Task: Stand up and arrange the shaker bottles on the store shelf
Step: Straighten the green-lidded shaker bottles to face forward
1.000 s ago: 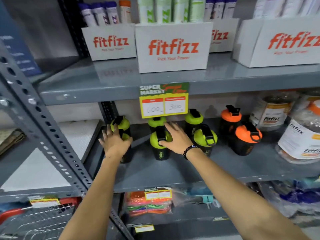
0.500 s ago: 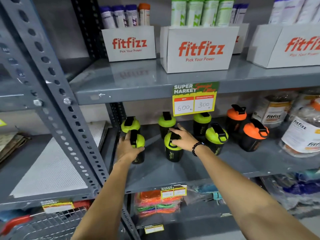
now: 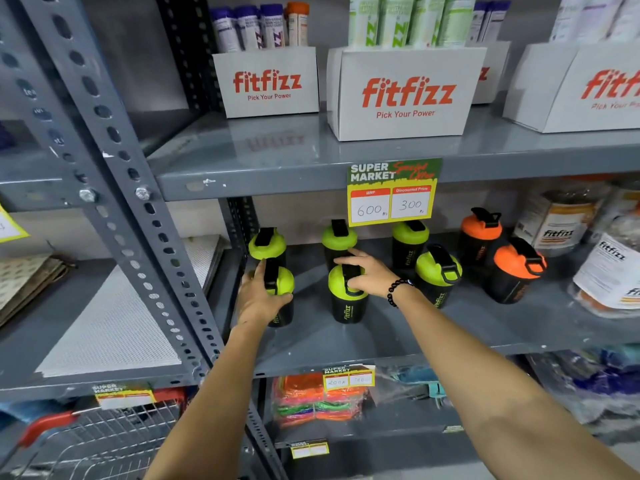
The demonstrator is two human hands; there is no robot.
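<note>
Both arms extended to shelf (image 3: 381,341): left hand (image 3: 258,299) wraps front-left shaker (image 3: 282,289), right hand (image 3: 369,277) grips middle shaker (image 3: 346,303) lid

My left hand (image 3: 260,296) wraps the front-left green-lidded shaker bottle (image 3: 281,292) on the grey shelf (image 3: 398,334); my right hand (image 3: 369,276) rests on the middle shaker bottle (image 3: 346,299), both upright.

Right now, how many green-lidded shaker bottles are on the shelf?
5: back left, back middle, back right, front left under the left hand, front middle under the right hand. A sixth, front right. So 6.
</note>
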